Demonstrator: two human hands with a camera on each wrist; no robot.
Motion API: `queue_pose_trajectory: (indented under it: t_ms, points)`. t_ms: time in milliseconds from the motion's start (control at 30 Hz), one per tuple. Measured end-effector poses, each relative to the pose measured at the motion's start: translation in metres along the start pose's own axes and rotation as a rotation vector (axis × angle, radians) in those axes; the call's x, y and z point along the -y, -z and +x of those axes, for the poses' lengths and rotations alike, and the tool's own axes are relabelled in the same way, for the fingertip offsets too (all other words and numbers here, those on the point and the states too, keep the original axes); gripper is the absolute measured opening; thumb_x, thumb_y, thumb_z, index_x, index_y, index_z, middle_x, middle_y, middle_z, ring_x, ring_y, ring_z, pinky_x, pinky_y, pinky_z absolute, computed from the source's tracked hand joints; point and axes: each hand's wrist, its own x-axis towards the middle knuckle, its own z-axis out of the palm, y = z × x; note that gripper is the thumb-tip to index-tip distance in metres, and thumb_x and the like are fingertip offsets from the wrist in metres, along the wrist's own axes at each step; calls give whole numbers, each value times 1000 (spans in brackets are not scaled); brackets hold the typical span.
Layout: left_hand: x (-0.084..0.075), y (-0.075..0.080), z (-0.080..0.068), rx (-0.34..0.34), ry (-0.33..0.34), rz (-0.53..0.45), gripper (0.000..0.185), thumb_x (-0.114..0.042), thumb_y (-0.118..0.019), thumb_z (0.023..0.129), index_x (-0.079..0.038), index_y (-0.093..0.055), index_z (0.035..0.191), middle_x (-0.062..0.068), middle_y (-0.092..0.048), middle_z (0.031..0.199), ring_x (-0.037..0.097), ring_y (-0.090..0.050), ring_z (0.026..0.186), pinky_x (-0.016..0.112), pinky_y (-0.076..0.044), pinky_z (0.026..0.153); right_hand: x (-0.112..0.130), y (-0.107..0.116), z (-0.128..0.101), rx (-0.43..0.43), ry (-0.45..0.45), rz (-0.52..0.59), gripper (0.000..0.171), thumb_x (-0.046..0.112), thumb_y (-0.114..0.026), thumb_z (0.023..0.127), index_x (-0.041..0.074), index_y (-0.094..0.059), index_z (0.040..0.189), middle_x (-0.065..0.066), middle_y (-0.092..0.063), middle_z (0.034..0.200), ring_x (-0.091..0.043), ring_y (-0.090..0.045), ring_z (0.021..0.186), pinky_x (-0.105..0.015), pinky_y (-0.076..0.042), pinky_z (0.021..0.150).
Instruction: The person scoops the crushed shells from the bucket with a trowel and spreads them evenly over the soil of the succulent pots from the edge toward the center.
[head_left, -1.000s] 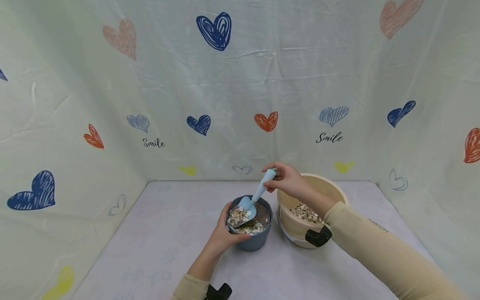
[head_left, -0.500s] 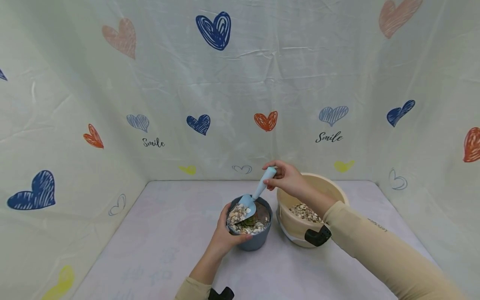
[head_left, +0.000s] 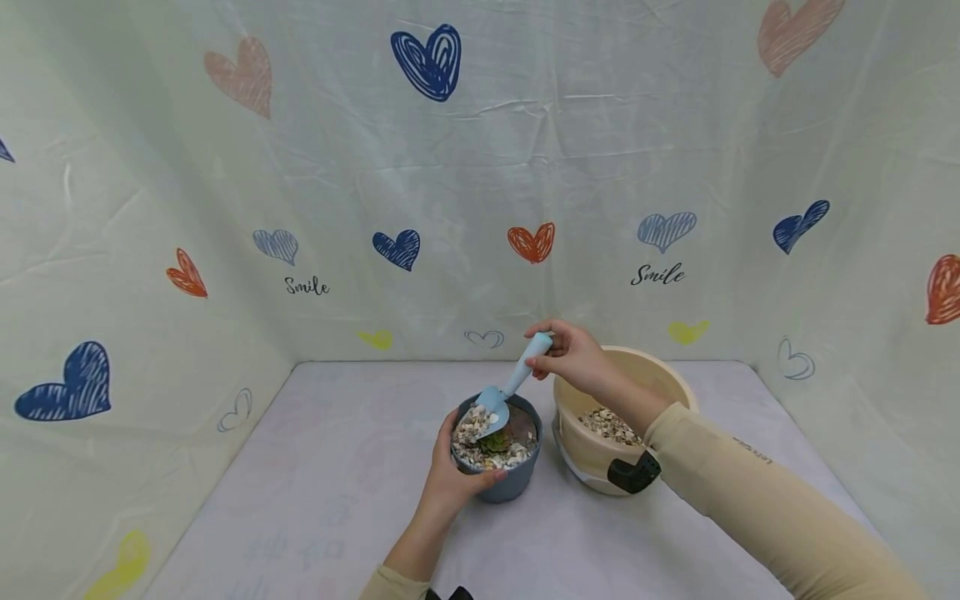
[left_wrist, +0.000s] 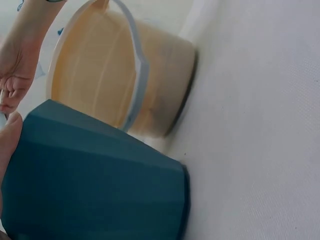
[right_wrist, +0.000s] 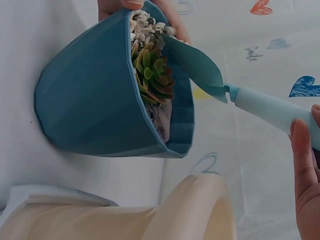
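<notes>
In the head view a blue plant pot [head_left: 504, 487] stands on the table, its top tipped a little toward me. My left hand [head_left: 452, 483] grips its left side, thumb at the near rim. Inside, a green, red-tipped succulent [right_wrist: 152, 72] sits between pale pebbles [right_wrist: 142, 27] and a patch of bare brown soil [right_wrist: 161, 119]. My right hand [head_left: 573, 358] holds a light blue garden trowel [head_left: 528, 367] by the handle end. The trowel slants down to the left, its blade over the pot and its tip at the pebbles beside the succulent.
Right of the pot stands a cream bucket [head_left: 588, 446] with a pale handle [left_wrist: 137, 82] lowered against its side. Several pebbles [head_left: 611, 426] lie in it, below my right forearm. A white curtain [head_left: 480, 167] printed with hearts closes off the back and sides.
The trowel blade has tilted and drawn slightly left and up, uncovering more of the succulent. The pebbles at its tip have slid into the pot. My left hand keeps its grip.
</notes>
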Motion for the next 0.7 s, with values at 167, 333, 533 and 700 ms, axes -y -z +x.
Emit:
queue_pose_trajectory:
  t_ms: [167, 333, 533, 700]
  points:
    - [1, 0, -1, -7, -16, 14, 117, -21, -94, 62, -10, -21, 154, 23, -24, 153, 45, -21, 140, 64, -23, 107, 0, -1, -1, -6, 3, 2, 39, 1, -69, 89, -3, -55, 126, -15, -69, 90, -24, -68, 76, -37, -57, 70]
    - [-1, 5, -1, 41, -12, 21, 117, -24, -93, 64, -11, -18, 155, 26, -19, 154, 47, -17, 141, 66, -22, 106, 1, -2, -2, -23, -1, 3, 39, 1, -69, 89, -2, -55, 126, -15, -69, 89, -24, -68, 76, -40, -57, 72]
    - [-3, 26, 12, 214, 55, -6, 112, -18, -88, 71, -18, -14, 155, 28, -14, 155, 53, -15, 138, 68, -28, 102, 2, -3, -2, -38, 5, 2, 40, 0, -70, 89, -3, -56, 125, -14, -69, 90, -24, -68, 76, -37, -57, 70]
    - [3, 42, 31, 385, 45, -27, 109, -15, -86, 74, -19, -13, 156, 23, -10, 157, 50, -11, 141, 69, -22, 104, 1, -2, -4, -45, 5, 2, 38, 1, -70, 89, -2, -57, 125, -15, -68, 90, -24, -68, 76, -36, -57, 69]
